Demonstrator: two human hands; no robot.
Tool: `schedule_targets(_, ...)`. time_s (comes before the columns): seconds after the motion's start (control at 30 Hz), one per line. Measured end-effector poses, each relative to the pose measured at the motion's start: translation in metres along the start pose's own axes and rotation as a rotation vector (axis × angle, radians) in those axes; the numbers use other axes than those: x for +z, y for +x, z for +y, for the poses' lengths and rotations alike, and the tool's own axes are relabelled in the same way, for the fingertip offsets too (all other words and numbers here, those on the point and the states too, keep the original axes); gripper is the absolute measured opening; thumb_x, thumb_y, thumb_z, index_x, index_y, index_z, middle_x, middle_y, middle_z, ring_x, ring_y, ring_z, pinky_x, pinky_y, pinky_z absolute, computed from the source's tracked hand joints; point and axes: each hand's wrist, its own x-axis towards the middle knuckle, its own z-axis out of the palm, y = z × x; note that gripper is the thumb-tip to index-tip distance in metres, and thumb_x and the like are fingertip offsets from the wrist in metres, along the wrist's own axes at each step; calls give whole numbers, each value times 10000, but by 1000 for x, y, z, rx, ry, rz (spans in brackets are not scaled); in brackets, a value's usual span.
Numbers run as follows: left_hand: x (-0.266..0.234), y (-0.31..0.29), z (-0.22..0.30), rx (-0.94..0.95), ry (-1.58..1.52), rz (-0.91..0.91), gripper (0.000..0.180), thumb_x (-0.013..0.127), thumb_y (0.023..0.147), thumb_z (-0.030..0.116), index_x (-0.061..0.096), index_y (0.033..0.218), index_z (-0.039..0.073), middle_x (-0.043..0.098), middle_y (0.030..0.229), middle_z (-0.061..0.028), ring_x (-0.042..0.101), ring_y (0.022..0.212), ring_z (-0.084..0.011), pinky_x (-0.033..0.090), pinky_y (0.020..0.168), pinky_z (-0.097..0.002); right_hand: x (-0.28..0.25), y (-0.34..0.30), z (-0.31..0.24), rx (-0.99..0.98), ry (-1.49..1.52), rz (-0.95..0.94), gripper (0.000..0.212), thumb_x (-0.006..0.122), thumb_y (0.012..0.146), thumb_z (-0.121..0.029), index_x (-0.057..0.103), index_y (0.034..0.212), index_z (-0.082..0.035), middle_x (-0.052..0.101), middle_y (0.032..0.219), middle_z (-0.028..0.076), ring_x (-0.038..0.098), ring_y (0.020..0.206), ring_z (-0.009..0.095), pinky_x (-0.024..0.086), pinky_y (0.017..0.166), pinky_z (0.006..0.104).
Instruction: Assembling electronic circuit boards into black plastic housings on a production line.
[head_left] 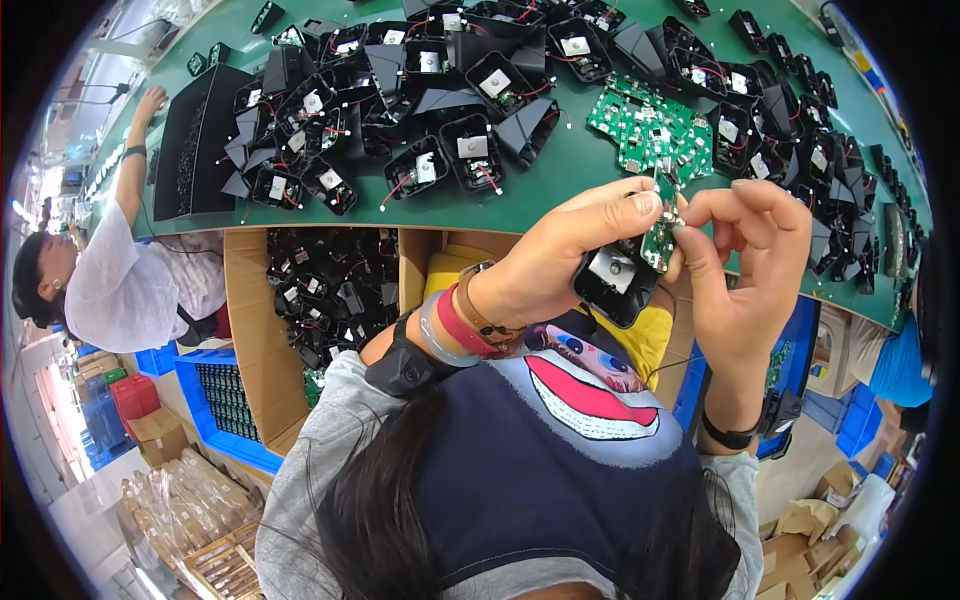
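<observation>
1. Crowded workshop all around, bent at the edges by the wide lens, with pale floor and stacked crates and boxes.
2. Long green desk (560,180) across the top of the view, covered along much of its far side with black cases (470,150), many open and showing silvery plates and thin red wires.
3. On the desk, toward the right, a heap of green circuit boards (640,120); at the left end, a black bin (180,180) full of small dark parts.
4. Below the desk's near edge, a cardboard box (250,330) holding more black cases; left of it, a blue crate (203,418) with rows of parts.
5. Farther left, a co-worker (100,285) in a white top and dark cap, reaching one arm onto the desk.
6. Held in front of the body, just short of the desk: a small circuit board (657,240), beside an open black case (612,282).
7. Left hand (570,240) closed on the small board, thumb on its face, close against the case.
8. Right hand (755,255) half curled, thumb and forefinger nearly together at the board's right edge; cannot tell touch from grip.
9. On the wearer's dark shirt (520,480), a large cartoon print with a pink-and-white mouth; marks on the boards too small to read.
</observation>
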Motion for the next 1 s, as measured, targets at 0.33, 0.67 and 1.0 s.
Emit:
schedule_targets(0.33,-3,0,-1,38,192,65,326,555,908,348,496,984,37,586,850,-55,610,738,-114,484,601,-213,-7,12,-12,-225,-338,-151,383,635,728,117,466,1050,-3,578,888,100,608,735,244,490,636,304)
schedule_targets(0.67,-10,1,-2,33,620,117,300,574,896,325,534,977,39,580,830,-19,513,735,-46,403,643,-183,-18,26,-26,-259,-430,-516,330,615,745,103,470,1016,-17,577,861,142,582,719,344,468,599,361)
schedule_targets(1.0,-9,-3,4,-56,358,-13,360,570,892,377,565,982,29,595,799,-35,552,741,-79,415,671,-205,-29,41,-6,43,-102,-414,496,708,599,36,551,1062,-50,564,964,16,510,732,95,429,601,209)
